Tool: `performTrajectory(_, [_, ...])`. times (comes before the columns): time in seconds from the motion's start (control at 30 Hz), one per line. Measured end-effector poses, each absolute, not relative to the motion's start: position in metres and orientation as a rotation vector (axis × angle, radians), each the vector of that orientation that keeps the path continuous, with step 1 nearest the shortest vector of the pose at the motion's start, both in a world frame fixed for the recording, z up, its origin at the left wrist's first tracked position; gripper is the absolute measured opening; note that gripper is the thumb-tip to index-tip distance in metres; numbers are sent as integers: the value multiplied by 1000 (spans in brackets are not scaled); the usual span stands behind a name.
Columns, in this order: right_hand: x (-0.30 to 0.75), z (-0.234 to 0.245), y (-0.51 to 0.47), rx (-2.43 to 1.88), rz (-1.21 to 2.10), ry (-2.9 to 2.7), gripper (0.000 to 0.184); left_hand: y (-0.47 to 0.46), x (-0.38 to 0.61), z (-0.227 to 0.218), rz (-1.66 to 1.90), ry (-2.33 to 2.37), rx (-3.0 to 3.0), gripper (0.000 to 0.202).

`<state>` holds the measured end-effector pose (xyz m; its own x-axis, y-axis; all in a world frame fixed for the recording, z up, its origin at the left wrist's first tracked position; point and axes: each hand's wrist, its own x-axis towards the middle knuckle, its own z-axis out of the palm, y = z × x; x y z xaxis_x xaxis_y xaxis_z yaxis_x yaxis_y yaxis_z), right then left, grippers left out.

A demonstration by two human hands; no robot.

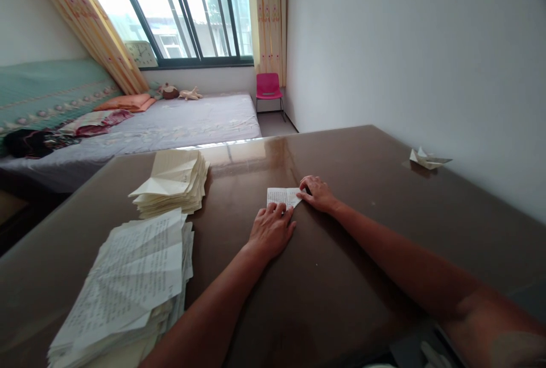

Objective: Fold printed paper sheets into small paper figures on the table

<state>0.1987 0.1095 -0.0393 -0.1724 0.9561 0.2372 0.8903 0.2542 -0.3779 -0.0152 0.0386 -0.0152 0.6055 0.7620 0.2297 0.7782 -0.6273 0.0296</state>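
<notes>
A small folded sheet of printed paper (282, 195) lies on the glossy brown table (367, 226) in front of me. My left hand (271, 230) rests flat on its near edge, fingers stretched out over it. My right hand (316, 193) presses down on the paper's right corner with its fingers bent. Part of the paper is hidden under both hands.
A stack of cream folded sheets (174, 181) and a nearer pile of printed pages (128, 288) sit on the table's left. A small folded paper figure (426, 158) stands at the far right by the wall. Beyond are a bed (170, 123) and a pink chair (268, 88).
</notes>
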Motion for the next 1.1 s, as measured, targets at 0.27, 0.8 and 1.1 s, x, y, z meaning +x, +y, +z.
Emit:
performTrajectory(0.27, [194, -24, 84, -1528, -7, -2182, 25, 40, -14, -19, -385, -1323, -2746, 40])
performTrajectory(0.8, [185, -44, 77, -1166, 186, -2273, 27, 64, -45, -8, -408, -1285, -2789, 37])
performTrajectory(1.1, [190, -32, 68, -1056, 386, -2262, 17, 58, -43, -3, -422, -1020, -2981, 23])
